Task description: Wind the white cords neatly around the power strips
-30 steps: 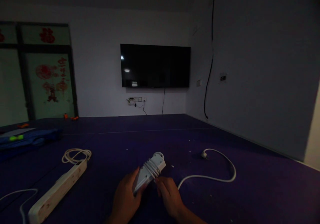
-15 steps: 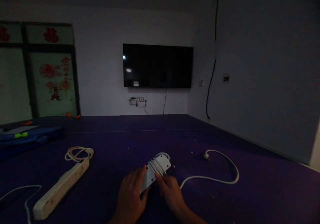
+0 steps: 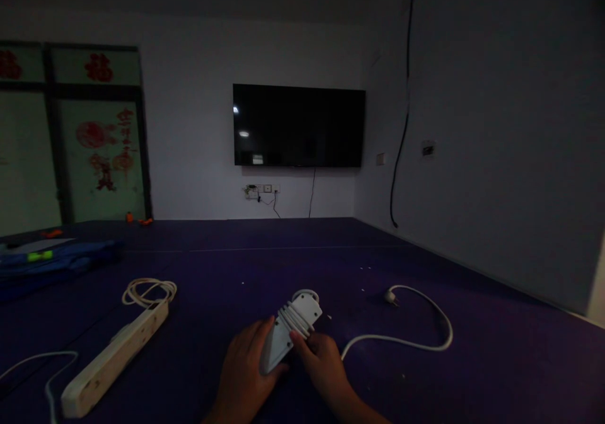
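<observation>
A white power strip (image 3: 289,329) lies on the dark purple floor mat in front of me, with several turns of its white cord wound across its middle. My left hand (image 3: 243,373) grips the strip's near end from the left. My right hand (image 3: 320,364) is closed on the cord right at the windings. From there the loose white cord (image 3: 416,342) loops out to the right and curves back to its plug (image 3: 388,295) on the mat.
A second, longer power strip (image 3: 113,358) lies at the left with its coiled cord (image 3: 149,290) at its far end. A blue bundle (image 3: 51,261) sits at the far left. A dark wall TV (image 3: 299,125) hangs ahead, with a wall socket (image 3: 261,189) below it.
The view has shifted a little to the left. My right hand has slid slightly along the windings; the strip stays held in much the same place.
</observation>
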`<state>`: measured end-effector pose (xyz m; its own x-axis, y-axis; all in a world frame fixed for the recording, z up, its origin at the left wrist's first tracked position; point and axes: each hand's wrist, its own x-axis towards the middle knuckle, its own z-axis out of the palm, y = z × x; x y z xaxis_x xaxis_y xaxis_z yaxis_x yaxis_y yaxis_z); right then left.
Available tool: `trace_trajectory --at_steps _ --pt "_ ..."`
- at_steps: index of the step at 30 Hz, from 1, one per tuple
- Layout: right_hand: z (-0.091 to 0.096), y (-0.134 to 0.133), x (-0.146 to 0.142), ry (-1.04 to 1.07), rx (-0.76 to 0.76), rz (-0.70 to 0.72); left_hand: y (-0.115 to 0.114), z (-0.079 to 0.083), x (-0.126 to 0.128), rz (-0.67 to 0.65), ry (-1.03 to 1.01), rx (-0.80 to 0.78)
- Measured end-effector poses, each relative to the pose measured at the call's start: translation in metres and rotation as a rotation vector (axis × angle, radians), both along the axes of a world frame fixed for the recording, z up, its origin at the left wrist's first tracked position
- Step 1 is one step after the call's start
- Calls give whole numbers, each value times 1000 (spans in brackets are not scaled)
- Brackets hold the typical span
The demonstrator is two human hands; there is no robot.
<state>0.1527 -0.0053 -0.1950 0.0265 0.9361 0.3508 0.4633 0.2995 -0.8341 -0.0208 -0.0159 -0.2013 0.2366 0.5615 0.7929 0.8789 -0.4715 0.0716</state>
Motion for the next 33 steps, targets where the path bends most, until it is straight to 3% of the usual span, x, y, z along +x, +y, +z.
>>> trace_trajectory --at_steps 6,11,15,27,33 --pt "-4 5 0 13 -32 -12 -3 4 -1 -15 -145 -177" --pt "-7 7 1 33 -33 0 -13 19 3 -46 -266 -468" --pt "-8 7 2 45 -13 46 -18 29 6 -136 -353 -597" --pt "-3 1 2 12 -10 11 -18 28 7 -54 -348 -547" --pt "-1 0 2 14 0 30 -18 30 6 -114 -382 -549"
